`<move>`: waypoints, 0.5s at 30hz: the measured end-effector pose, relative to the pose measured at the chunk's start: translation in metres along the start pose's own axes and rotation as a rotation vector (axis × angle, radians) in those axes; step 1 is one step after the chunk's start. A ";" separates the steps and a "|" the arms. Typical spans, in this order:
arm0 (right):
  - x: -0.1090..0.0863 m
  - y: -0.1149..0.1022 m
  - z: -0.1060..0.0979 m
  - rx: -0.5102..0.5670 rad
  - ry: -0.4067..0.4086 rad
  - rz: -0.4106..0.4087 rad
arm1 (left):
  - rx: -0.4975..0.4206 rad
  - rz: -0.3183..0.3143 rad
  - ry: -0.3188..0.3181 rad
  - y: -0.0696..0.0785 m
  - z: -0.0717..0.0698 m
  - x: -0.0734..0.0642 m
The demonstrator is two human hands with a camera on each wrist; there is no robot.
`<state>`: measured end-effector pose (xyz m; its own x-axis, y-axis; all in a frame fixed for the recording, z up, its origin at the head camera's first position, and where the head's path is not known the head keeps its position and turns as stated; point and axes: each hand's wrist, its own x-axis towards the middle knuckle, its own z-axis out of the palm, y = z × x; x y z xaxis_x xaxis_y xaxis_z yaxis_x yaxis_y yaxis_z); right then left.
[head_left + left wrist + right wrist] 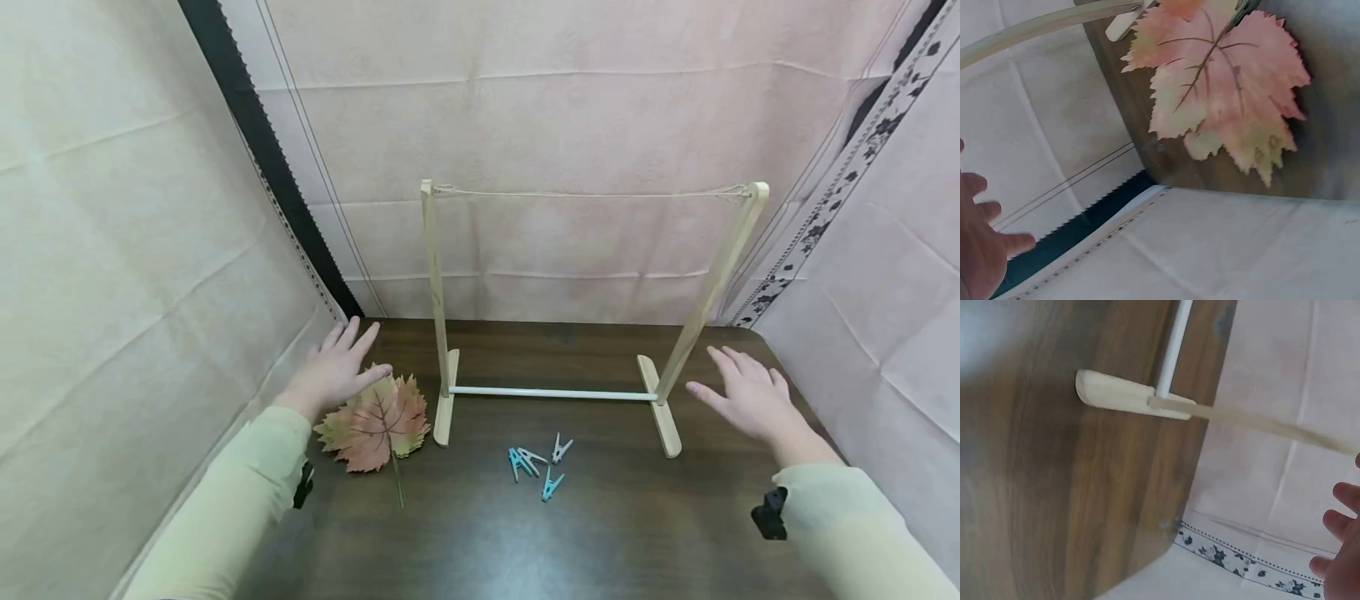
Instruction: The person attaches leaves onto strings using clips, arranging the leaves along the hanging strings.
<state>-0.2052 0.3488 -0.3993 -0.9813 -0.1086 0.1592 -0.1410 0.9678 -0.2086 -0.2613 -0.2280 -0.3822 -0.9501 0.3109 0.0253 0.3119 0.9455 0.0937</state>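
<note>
My left hand [333, 371] hovers with spread fingers by the upper left of an artificial maple-like leaf [375, 429], pink and yellow-green with a green stem. In the left wrist view the leaf [1229, 81] lies apart from the hand [982, 244]. On the right, my other hand [752, 398] is held out with fingers spread, beside the right post of a small wooden rack [712, 283]. That hand [1344, 550] touches nothing that I can see. A string [585, 196] spans the tops of the posts, and a white rod [555, 392] joins their feet.
Several small clothespins, blue [552, 483] and pale grey [560, 448], lie in front of the rack on the dark wooden table [480, 542]. Light cloth walls [600, 125] enclose the table at the back and both sides.
</note>
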 end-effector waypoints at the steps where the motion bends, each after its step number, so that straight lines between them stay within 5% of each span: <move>1: 0.000 -0.001 0.004 0.005 0.005 -0.008 | -0.021 0.010 0.003 -0.001 0.003 0.000; 8: 0.000 -0.006 0.026 0.120 -0.018 -0.049 | -0.121 0.096 0.002 -0.006 0.024 -0.001; 15: 0.005 -0.014 0.045 0.226 -0.018 -0.054 | -0.257 0.092 0.021 -0.013 0.041 -0.002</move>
<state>-0.2143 0.3249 -0.4389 -0.9734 -0.1645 0.1595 -0.2171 0.8852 -0.4114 -0.2633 -0.2365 -0.4243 -0.9186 0.3896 0.0659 0.3878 0.8569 0.3396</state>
